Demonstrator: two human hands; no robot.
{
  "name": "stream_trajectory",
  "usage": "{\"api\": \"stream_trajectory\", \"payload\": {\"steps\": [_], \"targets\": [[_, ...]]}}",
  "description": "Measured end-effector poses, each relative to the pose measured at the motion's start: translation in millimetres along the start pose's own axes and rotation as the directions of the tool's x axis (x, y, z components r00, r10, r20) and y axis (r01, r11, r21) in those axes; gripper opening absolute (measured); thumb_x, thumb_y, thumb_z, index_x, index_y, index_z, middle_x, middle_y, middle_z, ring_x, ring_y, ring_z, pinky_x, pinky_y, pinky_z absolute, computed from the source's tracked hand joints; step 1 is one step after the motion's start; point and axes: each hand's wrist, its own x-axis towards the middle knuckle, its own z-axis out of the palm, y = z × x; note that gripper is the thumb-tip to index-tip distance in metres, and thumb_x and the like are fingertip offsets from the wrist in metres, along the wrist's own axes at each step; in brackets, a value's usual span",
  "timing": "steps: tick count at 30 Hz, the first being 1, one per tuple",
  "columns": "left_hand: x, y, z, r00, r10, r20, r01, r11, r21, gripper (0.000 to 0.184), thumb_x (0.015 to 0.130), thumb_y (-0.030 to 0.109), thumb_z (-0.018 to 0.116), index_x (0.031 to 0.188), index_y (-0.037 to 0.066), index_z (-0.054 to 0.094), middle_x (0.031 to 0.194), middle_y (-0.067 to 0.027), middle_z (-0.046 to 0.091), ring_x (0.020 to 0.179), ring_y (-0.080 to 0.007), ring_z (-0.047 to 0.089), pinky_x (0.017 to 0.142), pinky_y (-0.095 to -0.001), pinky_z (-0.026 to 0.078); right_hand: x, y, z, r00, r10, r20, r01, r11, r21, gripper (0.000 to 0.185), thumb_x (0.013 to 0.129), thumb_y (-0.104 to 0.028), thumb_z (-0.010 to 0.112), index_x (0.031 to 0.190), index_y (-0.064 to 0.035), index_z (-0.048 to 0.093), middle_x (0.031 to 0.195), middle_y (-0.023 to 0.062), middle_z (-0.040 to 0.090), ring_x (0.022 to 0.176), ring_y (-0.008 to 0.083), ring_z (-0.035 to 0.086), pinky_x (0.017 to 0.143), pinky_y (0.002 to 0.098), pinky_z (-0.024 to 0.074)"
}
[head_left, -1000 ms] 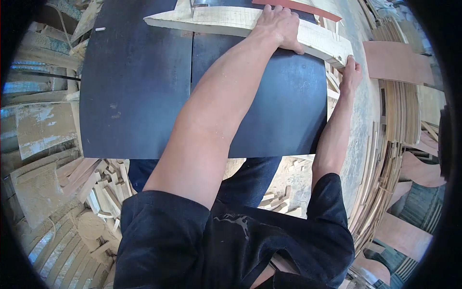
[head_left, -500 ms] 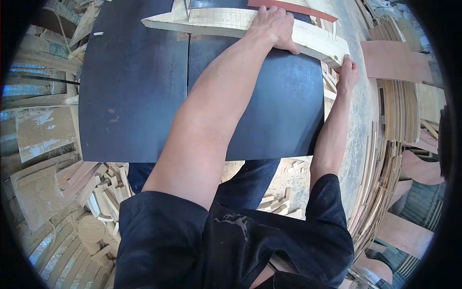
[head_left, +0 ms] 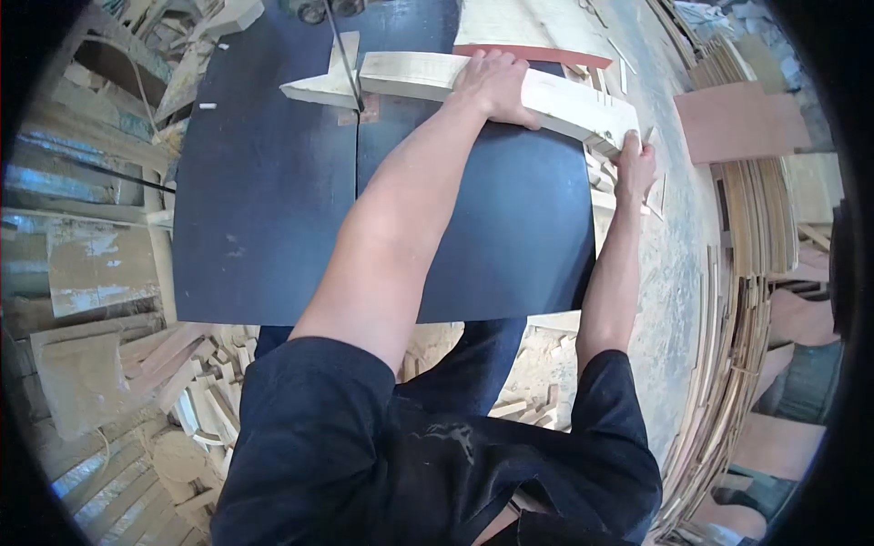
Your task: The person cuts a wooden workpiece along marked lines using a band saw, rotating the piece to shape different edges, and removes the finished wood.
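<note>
My left hand (head_left: 494, 88) is closed over the middle of a thick, pale, slightly curved wooden board (head_left: 574, 102), fingers over its far edge and thumb on the near side. At the board's right end, my right hand (head_left: 635, 168) grips the corner, thumb on top; its other fingers are partly hidden. A thin upright saw blade (head_left: 344, 56) rises from the dark table (head_left: 264, 200) just off the board's left end. Left of the blade lies a pointed wood offcut (head_left: 319, 94), apart from the board. Another small wood piece (head_left: 344, 55) stands behind the blade.
A reddish strip (head_left: 537, 56) edges a pale panel behind the board. Wood scraps (head_left: 214, 382) are piled below the table at left. Stacked boards (head_left: 754, 218) and long strips (head_left: 719, 364) stand at right. A small white piece (head_left: 208, 106) lies on the table's left side.
The view has tipped, showing the blade and machine parts above. A gap now shows between the board and the pointed offcut. Both hands keep their hold on the board.
</note>
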Motion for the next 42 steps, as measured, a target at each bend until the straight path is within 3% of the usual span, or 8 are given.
{"api": "stream_trajectory", "payload": {"steps": [6, 12, 18, 22, 24, 28, 29, 42], "targets": [[-34.2, 22.3, -6.6, 0.983, 0.175, 0.063, -0.174, 0.985, -0.015, 0.092, 0.064, 0.063, 0.081, 0.129, 0.003, 0.061, 0.122, -0.0167, 0.063, 0.118, -0.0330, 0.058, 0.106, -0.0448, 0.042, -75.6, -7.2, -69.5, 0.973, 0.140, 0.183, -0.174, 0.967, 0.186, 0.066, 0.093, -0.047, 0.067, 0.123, 0.0114, 0.058, 0.101, 0.0192, 0.069, 0.084, 0.0241, 0.068, 0.077, 0.0383, 0.0554], [-148.5, 60.4, -23.2, 0.868, 0.497, 0.002, -0.489, 0.854, -0.179, 0.087, 0.061, 0.059, 0.085, 0.124, 0.003, 0.062, 0.116, -0.0140, 0.064, 0.114, -0.0319, 0.059, 0.101, -0.0443, 0.043, -254.0, -32.9, -207.7, 0.869, 0.443, 0.219, -0.424, 0.896, -0.129, 0.061, 0.097, -0.037, 0.068, 0.134, 0.0094, 0.053, 0.118, 0.0174, 0.067, 0.102, 0.0183, 0.063, 0.087, 0.0319, 0.0508], [-289.5, 37.2, -67.9, 0.819, 0.571, -0.045, -0.569, 0.801, -0.186, 0.086, 0.067, 0.050, 0.083, 0.134, 0.003, 0.058, 0.140, -0.0194, 0.057, 0.134, -0.0361, 0.051, 0.118, -0.0500, 0.032, -444.8, -45.5, -234.2, 0.677, 0.426, 0.600, -0.671, 0.692, 0.266, 0.060, 0.093, -0.023, 0.072, 0.144, 0.0001, 0.051, 0.127, 0.0082, 0.067, 0.111, 0.0165, 0.062, 0.096, 0.0320, 0.0479], [-372.5, 1.7, -105.3, 0.976, -0.041, -0.213, -0.026, 0.952, -0.304, 0.084, 0.080, 0.041, 0.079, 0.145, -0.002, 0.048, 0.146, -0.0253, 0.052, 0.139, -0.0397, 0.046, 0.118, -0.0542, 0.030, -516.3, -111.5, -207.8, 0.502, 0.319, 0.804, -0.763, 0.601, 0.238, 0.057, 0.092, -0.029, 0.074, 0.139, -0.0015, 0.056, 0.123, 0.0042, 0.068, 0.103, 0.0113, 0.060, 0.085, 0.0271, 0.0470], [-399.1, -15.7, -93.2, 0.843, -0.356, -0.403, 0.307, 0.934, -0.183, 0.081, 0.085, 0.034, 0.076, 0.147, -0.006, 0.043, 0.142, -0.0294, 0.053, 0.136, -0.0420, 0.049, 0.117, -0.0527, 0.031, -535.4, -99.0, -192.5, 0.322, 0.147, 0.935, -0.846, 0.488, 0.215, 0.055, 0.094, -0.032, 0.073, 0.137, -0.0018, 0.057, 0.118, 0.0031, 0.068, 0.101, 0.0112, 0.060, 0.086, 0.0268, 0.0470], [-400.5, -45.4, -83.2, 0.860, -0.464, -0.211, 0.313, 0.807, -0.501, 0.079, 0.091, 0.031, 0.070, 0.151, -0.008, 0.036, 0.143, -0.0318, 0.053, 0.137, -0.0431, 0.049, 0.119, -0.0546, 0.026, -551.3, -113.2, -164.1, 0.117, -0.047, 0.992, -0.923, 0.363, 0.126, 0.048, 0.097, -0.037, 0.070, 0.130, -0.0032, 0.061, 0.105, 0.0002, 0.066, 0.094, 0.0102, 0.058, 0.085, 0.0267, 0.0466], [-396.5, -49.9, -80.2, 0.874, -0.450, -0.184, 0.313, 0.811, -0.494, 0.078, 0.093, 0.031, 0.068, 0.152, -0.008, 0.035, 0.144, -0.0312, 0.052, 0.138, -0.0431, 0.048, 0.119, -0.0557, 0.024, -551.5, -123.8, -160.1, 0.172, -0.033, 0.985, -0.959, 0.224, 0.175, 0.040, 0.099, -0.033, 0.069, 0.125, -0.0033, 0.060, 0.100, -0.0006, 0.064, 0.089, 0.0078, 0.056, 0.081, 0.0254, 0.0459], [-337.0, -48.2, -71.5, 0.891, -0.453, -0.028, 0.378, 0.776, -0.506, 0.074, 0.096, 0.037, 0.063, 0.154, -0.002, 0.037, 0.152, -0.0233, 0.050, 0.151, -0.0346, 0.035, 0.124, -0.0574, 0.007, -546.3, -158.3, -115.5, 0.489, 0.201, 0.849, -0.560, 0.818, 0.130, 0.043, 0.104, -0.036, 0.059, 0.124, 0.0020, 0.056, 0.105, 0.0123, 0.068, 0.096, 0.0166, 0.062, 0.086, 0.0325, 0.0500]]}}
